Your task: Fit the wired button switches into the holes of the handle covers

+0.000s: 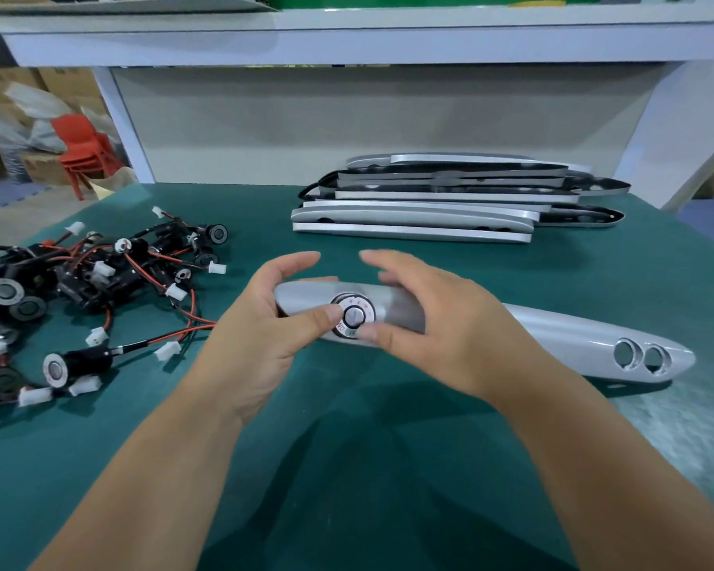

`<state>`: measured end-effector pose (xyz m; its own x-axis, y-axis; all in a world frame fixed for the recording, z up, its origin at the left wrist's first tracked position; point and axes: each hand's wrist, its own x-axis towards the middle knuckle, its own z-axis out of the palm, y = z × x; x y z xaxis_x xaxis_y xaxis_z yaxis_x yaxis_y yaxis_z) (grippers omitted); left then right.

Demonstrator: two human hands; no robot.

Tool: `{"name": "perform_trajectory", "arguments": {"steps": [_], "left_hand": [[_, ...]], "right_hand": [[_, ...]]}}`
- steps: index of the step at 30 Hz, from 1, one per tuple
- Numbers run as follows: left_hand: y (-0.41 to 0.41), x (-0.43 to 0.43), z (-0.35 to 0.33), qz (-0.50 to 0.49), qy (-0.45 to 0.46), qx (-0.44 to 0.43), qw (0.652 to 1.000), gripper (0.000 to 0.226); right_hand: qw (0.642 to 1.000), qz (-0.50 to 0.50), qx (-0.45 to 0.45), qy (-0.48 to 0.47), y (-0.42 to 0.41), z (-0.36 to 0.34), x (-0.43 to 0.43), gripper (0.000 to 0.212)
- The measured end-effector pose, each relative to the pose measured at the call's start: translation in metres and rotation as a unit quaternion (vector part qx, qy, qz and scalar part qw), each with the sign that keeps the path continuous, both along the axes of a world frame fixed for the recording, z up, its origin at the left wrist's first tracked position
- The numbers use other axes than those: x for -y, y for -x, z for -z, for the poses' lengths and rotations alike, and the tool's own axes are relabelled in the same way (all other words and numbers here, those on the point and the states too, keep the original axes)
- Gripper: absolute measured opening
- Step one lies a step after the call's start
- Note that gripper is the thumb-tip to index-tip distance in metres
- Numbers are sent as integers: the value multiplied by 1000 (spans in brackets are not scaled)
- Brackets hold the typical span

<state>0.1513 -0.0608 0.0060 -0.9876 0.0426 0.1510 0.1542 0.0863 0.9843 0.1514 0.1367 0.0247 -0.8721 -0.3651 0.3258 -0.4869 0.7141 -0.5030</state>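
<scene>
1. Centrally, over the green mat [347,467], I see the handle cover [553,335]. A button switch [353,316] sits in its left hole, and the two holes [639,356] at its right end are unfilled.
2. The left hand [260,335] curls round the cover's left end, thumb on the switch rim.
3. The right hand [442,323], blurred, clasps the cover just right of the switch.
4. The wired switches [79,290] are heaped at the left, and the stacked covers [450,199] lie behind.
</scene>
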Motion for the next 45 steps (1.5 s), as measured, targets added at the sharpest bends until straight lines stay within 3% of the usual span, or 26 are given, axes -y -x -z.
{"name": "perform_trajectory", "arguments": {"steps": [4, 9, 14, 22, 38, 45], "left_hand": [[1, -2, 5, -54, 121, 6, 991, 52], [1, -4, 5, -63, 160, 15, 985, 42], [-1, -5, 5, -66, 154, 16, 986, 43], [-4, -7, 4, -73, 151, -1, 986, 25], [-7, -16, -3, -94, 47, 2, 994, 24], [-6, -16, -2, -99, 62, -7, 993, 12]], "right_hand": [[985, 82, 53, -145, 5, 1, 0, 54], [983, 111, 31, -143, 6, 7, 6, 61], [979, 132, -12, -158, 7, 14, 9, 68], [971, 145, -64, -180, 6, 15, 10, 70], [984, 132, -30, -115, 2, 9, 10, 61], [978, 173, -50, -107, 1, 9, 17, 55]]}}
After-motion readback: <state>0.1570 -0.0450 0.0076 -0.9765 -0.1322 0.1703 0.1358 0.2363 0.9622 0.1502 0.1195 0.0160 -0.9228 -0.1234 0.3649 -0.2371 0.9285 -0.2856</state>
